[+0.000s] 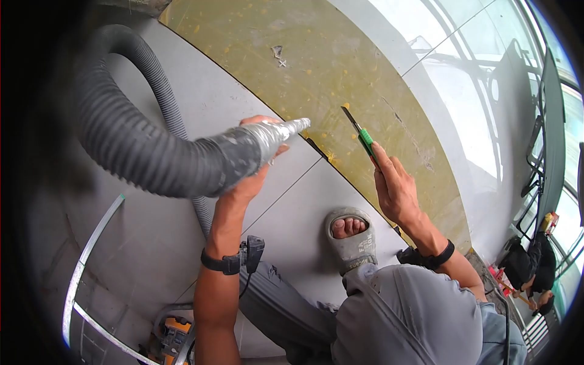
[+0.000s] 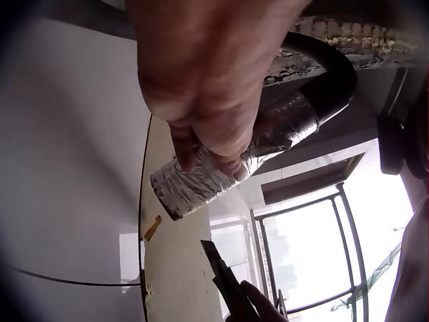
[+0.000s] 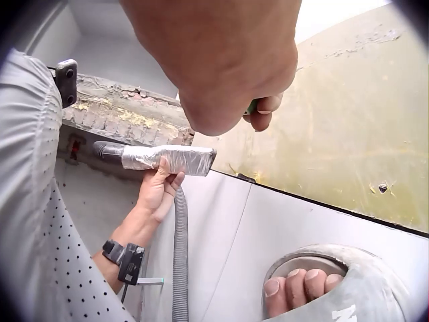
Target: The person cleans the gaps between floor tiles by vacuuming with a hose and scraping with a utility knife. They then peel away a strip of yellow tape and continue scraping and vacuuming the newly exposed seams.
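Observation:
My left hand (image 1: 250,181) grips the silver-taped nozzle (image 1: 272,136) of a grey ribbed vacuum hose (image 1: 137,146). In the right wrist view, its thumb and fingers lie round the tape, and the nozzle's flattened mouth points toward the yellowish floor strip (image 1: 340,73). A green utility knife (image 1: 365,137) is held in my right hand (image 1: 398,190), index finger along the handle. The knife's dark blade is extended, and its tip overlaps a small yellow scrap (image 1: 346,106) in the head view. In the right wrist view the hand hides nearly all of the knife.
Pale grey tiles (image 1: 292,207) border the strip along a dark seam, with yellow bits near it. A sandalled foot (image 1: 350,227) stands beside this seam. Torn white scraps (image 1: 278,55) lie farther up. At left is a metal frame (image 1: 82,267); an orange machine (image 1: 176,334) sits below.

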{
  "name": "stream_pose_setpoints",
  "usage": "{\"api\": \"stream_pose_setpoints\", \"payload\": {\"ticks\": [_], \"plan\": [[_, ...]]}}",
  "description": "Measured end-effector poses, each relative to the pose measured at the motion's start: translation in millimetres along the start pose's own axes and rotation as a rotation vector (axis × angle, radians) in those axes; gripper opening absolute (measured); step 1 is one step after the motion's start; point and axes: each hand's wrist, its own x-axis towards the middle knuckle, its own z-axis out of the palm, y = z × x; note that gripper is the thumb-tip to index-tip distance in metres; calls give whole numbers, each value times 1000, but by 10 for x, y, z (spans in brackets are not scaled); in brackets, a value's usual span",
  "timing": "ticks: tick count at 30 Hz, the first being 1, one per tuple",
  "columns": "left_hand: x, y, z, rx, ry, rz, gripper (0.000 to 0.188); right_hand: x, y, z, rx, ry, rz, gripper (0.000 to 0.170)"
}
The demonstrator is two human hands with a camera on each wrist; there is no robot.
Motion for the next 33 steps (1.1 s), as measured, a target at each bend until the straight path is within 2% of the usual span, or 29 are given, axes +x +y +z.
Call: {"api": "stream_pose_setpoints", "payload": {"ticks": [3, 6, 8, 9, 11, 14, 16, 20, 22, 23, 24, 26, 27, 28, 30, 31, 33], "plan": [[250, -193, -263, -48, 40, 29, 32, 35, -10, 13, 11, 13, -12, 61], [276, -328, -400, -68, 146, -46, 29, 46, -23, 20, -1, -22, 3, 60], [250, -346, -348, -130, 121, -69, 30, 59, -33, 38, 9, -21, 2, 60], [195, -396, -316, 15, 89, -2, 31, 56, -38, 42, 9, -25, 7, 60], [41, -412, -167, 162, 65, 8, 34, 67, -45, 51, 16, -25, -6, 61], [-76, -228, 17, 25, 24, -48, 35, 99, -65, 52, 25, -26, -17, 61], [-185, -273, 161, 25, 138, -63, 36, 113, -77, 54, 29, -32, -17, 62], [-133, -63, 353, -44, 231, -114, 40, 141, -72, 80, 21, -47, -41, 62], [-99, -6, 502, -242, 476, -191, 44, 175, -83, 109, 11, -55, -49, 62], [-80, 79, 557, -318, 535, -316, 47, 188, -104, 122, 28, -50, -51, 62], [-39, 128, 608, -313, 540, -316, 47, 200, -121, 133, 43, -45, -53, 61], [59, 170, 683, -314, 744, -380, 30, 221, -143, 141, 55, -38, -60, 61], [60, 177, 692, -447, 775, -401, 35, 226, -147, 139, 62, -30, -62, 61], [49, 133, 704, -447, 776, -397, 35, 228, -143, 134, 62, -28, -64, 61], [48, 67, 676, -386, 808, -360, 53, 227, -122, 124, 42, -42, -52, 61], [72, 76, 613, -384, 807, -359, 53, 231, -111, 120, 44, -40, -52, 61], [143, 81, 433, -348, 743, -371, 62, 219, -88, 123, 73, -29, -41, 61]]}}
